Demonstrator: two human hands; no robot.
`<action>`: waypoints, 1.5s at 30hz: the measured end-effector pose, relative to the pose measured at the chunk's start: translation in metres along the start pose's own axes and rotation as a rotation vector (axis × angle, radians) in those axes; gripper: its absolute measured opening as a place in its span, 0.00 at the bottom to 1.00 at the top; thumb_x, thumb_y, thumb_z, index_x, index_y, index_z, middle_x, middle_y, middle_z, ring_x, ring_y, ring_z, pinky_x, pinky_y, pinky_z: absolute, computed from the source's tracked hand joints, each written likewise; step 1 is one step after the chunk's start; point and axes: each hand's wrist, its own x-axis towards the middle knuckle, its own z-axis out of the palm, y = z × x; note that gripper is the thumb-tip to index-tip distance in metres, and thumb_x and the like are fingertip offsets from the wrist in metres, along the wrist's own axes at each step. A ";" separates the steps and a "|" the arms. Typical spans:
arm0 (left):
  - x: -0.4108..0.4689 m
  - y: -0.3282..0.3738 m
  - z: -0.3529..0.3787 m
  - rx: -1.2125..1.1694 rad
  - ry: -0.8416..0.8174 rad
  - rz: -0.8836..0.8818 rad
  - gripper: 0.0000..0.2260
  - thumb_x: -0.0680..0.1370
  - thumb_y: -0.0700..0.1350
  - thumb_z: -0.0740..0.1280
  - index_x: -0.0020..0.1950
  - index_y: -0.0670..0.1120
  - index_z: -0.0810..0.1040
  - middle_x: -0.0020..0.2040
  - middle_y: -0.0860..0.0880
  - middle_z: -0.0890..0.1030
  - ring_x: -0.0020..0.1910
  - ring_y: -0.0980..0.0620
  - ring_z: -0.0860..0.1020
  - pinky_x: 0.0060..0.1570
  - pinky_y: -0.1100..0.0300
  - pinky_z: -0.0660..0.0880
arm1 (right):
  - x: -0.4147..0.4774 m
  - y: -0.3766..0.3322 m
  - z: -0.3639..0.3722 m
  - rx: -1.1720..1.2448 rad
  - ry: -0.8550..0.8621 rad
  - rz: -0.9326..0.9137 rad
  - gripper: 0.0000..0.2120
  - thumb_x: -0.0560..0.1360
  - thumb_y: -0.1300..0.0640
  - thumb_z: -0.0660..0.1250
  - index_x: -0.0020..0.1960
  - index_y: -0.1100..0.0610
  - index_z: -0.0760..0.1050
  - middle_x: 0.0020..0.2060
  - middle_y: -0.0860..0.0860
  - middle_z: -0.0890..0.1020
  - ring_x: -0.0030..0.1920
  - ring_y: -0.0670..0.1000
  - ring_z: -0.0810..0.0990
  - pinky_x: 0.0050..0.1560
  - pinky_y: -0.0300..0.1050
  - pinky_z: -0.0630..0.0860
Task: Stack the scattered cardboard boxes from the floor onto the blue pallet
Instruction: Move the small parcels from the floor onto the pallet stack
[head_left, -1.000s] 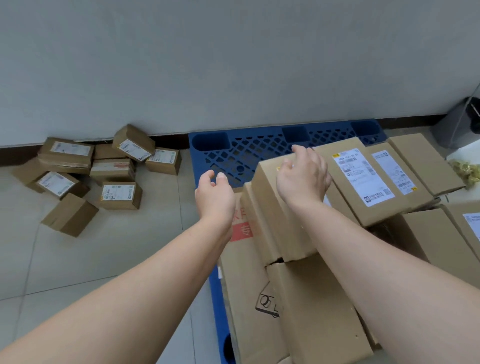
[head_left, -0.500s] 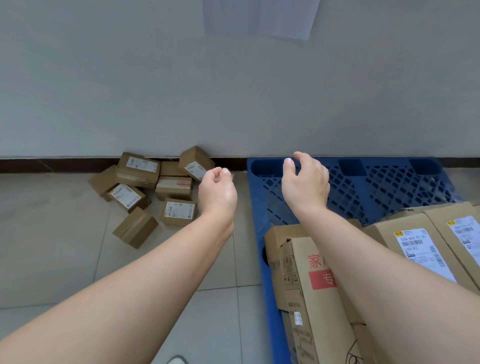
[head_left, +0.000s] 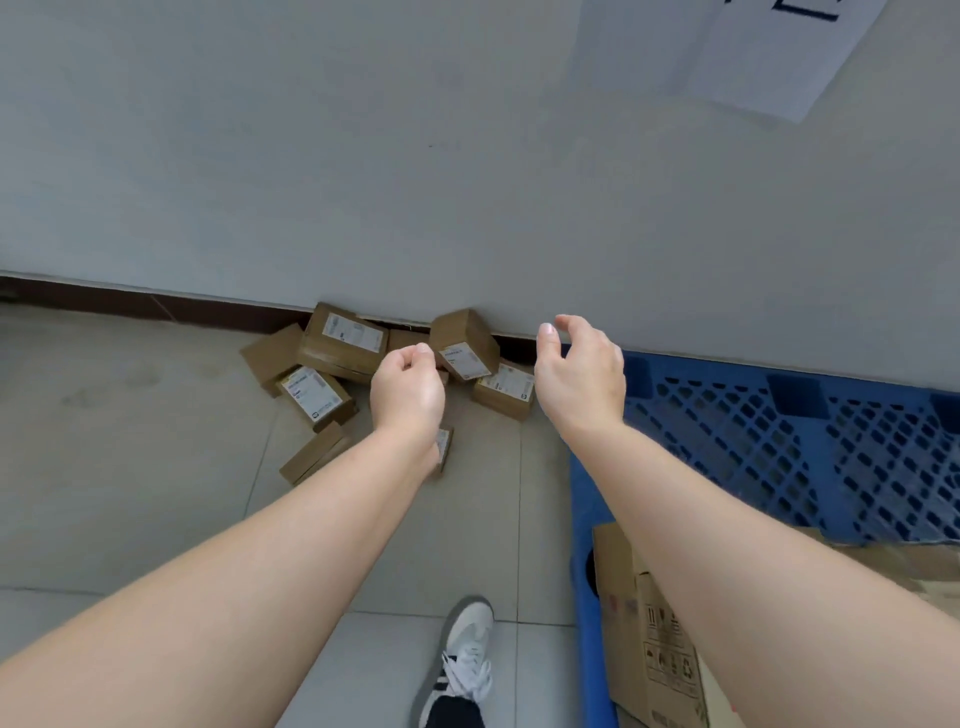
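Several small cardboard boxes (head_left: 340, 340) lie heaped on the tile floor against the wall's dark baseboard, most with white labels. One box (head_left: 462, 343) leans tilted against the wall; another (head_left: 504, 389) sits beside the blue pallet (head_left: 779, 436) on the right. My left hand (head_left: 408, 389) hangs in the air in front of the heap, fingers loosely curled, holding nothing. My right hand (head_left: 582, 374) is also empty, fingers relaxed, over the pallet's left edge. A cardboard box (head_left: 649, 634) stands on the pallet's near corner, partly hidden by my right forearm.
A grey wall runs behind the boxes, with white paper (head_left: 727, 47) stuck at the upper right. My shoe (head_left: 462, 654) is on the tiles at the bottom. Bare tile floor spreads to the left of the heap.
My view has swung left and up, away from the stacked pallet toward the floor heap. Both empty hands have moved closer to the heap, and my foot has stepped into view.
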 end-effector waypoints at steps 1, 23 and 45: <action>0.011 0.003 -0.002 -0.014 0.018 -0.012 0.13 0.82 0.48 0.57 0.62 0.44 0.74 0.59 0.43 0.77 0.44 0.53 0.72 0.53 0.55 0.72 | 0.009 -0.004 0.009 -0.003 -0.014 -0.003 0.20 0.81 0.47 0.54 0.69 0.54 0.70 0.66 0.51 0.74 0.69 0.54 0.66 0.68 0.54 0.64; 0.234 0.024 -0.022 -0.084 0.305 -0.219 0.10 0.83 0.49 0.56 0.61 0.50 0.72 0.42 0.56 0.71 0.46 0.52 0.72 0.54 0.54 0.74 | 0.157 -0.071 0.204 -0.035 -0.331 -0.153 0.20 0.82 0.47 0.53 0.66 0.56 0.73 0.59 0.52 0.78 0.62 0.54 0.73 0.60 0.50 0.71; 0.436 -0.091 -0.018 -0.165 0.349 -0.357 0.17 0.82 0.52 0.57 0.70 0.51 0.68 0.58 0.52 0.75 0.44 0.57 0.71 0.46 0.59 0.66 | 0.232 -0.032 0.427 -0.197 -0.551 -0.169 0.19 0.82 0.46 0.51 0.61 0.54 0.75 0.55 0.50 0.80 0.58 0.54 0.76 0.57 0.50 0.73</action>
